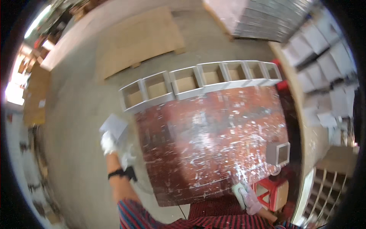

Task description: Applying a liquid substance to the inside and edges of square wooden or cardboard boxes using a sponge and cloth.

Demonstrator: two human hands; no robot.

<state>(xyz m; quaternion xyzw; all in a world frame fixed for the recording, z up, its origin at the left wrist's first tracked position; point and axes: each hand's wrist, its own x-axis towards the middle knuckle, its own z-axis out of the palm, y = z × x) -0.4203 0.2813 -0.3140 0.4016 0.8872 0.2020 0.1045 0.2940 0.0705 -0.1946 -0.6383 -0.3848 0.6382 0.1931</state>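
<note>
My left hand, in a white glove, is stretched out beyond the table's left edge. It is closed on a small pale grey-white box, blurred by motion, whose far sides I cannot make out. At the table's near right edge is my right hand, in a pinkish-white glove. Its fingers are wrapped round a pale greenish-white elongated object, whose kind is unclear. A row of several open-topped white boxes with brown bottoms lines the far edge of the table.
One grey-white open box sits at the table's right side. Below it stands a red stool. A brown board lies on the floor beyond the table. Stacked white boxes fill the right side, and a wrapped pallet load stands at the back.
</note>
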